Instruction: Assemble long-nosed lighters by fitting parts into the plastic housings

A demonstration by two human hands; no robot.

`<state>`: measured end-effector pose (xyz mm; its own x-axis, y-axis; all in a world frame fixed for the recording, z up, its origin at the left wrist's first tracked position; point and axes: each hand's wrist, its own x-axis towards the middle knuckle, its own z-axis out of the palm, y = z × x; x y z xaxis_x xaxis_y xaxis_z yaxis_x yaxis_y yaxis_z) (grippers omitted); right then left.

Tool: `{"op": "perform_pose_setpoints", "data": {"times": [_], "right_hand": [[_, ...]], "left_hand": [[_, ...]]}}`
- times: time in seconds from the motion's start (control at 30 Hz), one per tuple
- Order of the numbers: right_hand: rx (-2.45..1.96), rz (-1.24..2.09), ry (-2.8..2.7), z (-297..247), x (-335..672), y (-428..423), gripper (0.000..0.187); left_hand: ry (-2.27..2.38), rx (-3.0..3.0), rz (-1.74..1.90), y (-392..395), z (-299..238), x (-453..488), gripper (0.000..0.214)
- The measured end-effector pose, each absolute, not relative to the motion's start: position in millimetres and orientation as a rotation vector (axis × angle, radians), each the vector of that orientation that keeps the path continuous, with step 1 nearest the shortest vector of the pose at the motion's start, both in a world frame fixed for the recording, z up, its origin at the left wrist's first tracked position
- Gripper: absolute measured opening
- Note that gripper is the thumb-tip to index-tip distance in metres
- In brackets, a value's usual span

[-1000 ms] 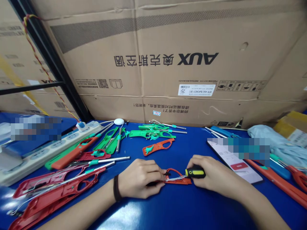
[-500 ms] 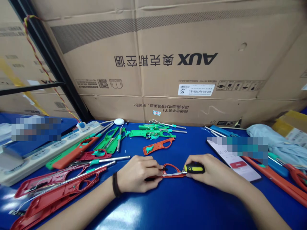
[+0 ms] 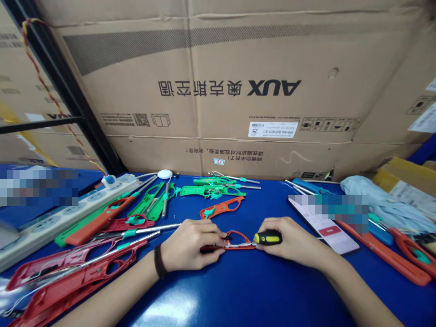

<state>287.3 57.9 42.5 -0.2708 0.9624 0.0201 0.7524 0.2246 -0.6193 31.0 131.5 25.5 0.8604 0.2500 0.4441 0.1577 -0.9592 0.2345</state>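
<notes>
My left hand [image 3: 192,244], with a dark band at the wrist, pinches the left end of an opened red lighter casing [image 3: 240,247] on the blue table. The casing has a looped trigger guard and a pale wire or tube along it; its left part is hidden under my fingers. My right hand [image 3: 293,240] grips a short black-and-yellow screwdriver [image 3: 268,237] near its metal shank. The tool lies nearly level, its tip end pointing left at the casing's right end. Exactly where the tip touches is hard to make out. Behind the casing lies an orange casing half [image 3: 223,206] with a teal part.
Opened red casings [image 3: 78,281] and metal tubes lie at left, near a white power strip [image 3: 68,213]. Green casings [image 3: 211,190] lie at the back. A phone [image 3: 335,234] and an orange lighter [image 3: 391,259] are at right. A large cardboard box [image 3: 221,54] stands behind.
The whole view has shifted slightly, so things appear a little further left. Both hands keep their hold on the casing and the screwdriver, with little visible movement between them.
</notes>
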Motion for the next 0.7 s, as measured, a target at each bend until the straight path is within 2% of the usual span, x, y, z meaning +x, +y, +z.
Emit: {"op": "perform_pose_setpoints", "data": {"times": [0.13,0.33,0.7], "right_hand": [[-1.549,0.673,-2.118,40.0,287.0,58.5,0.004],[-1.513,0.666,-2.19,41.5,288.3,57.2,0.013],[-1.543,0.677,-2.178,40.3,284.4,59.6,0.017]], "left_hand": [[0.319,2.845,0.687,131.6,27.1,30.1,0.014],[0.333,2.836,0.65,131.6,29.4,30.0,0.013],[0.345,2.807,0.647,131.5,28.6,29.7,0.012]]}}
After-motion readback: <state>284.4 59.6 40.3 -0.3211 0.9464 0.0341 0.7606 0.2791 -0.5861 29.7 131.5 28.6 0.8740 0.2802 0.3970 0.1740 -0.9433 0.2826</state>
